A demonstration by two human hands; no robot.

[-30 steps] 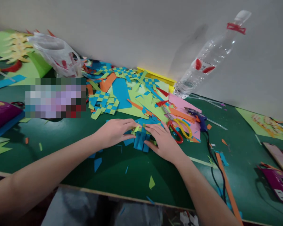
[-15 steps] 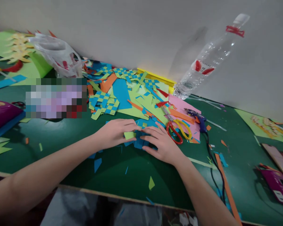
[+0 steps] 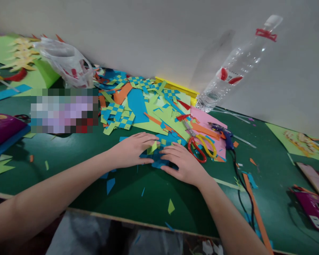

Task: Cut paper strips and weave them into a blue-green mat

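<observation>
A piece of blue paper woven with green strips (image 3: pixel 163 142) lies on the green table between my hands. My left hand (image 3: pixel 133 150) rests at its left side, fingers stretched out and thumb apart. Beside those fingertips a green paper strip end (image 3: pixel 152 148) sticks up. From the right, my right hand (image 3: pixel 184 163) reaches over the paper with its fingers spread. Parts of the paper are hidden under both hands. Red-and-yellow-handled scissors (image 3: pixel 199 145) lie just beyond my right hand.
Finished woven pieces (image 3: pixel 117 116) and cut strips pile up behind. A clear bottle (image 3: pixel 228 71) leans at the wall. To the right lie a blue glue gun (image 3: pixel 227 140) with a black cord (image 3: pixel 236 177), a phone (image 3: pixel 312 179) and a purple device (image 3: pixel 309 209). A plastic bag (image 3: pixel 66 63) sits back left.
The green strip end by my left fingers has gone from lying flatter to tilting upward. My left fingers have lifted and shifted slightly; my right fingers have drawn back slightly.
</observation>
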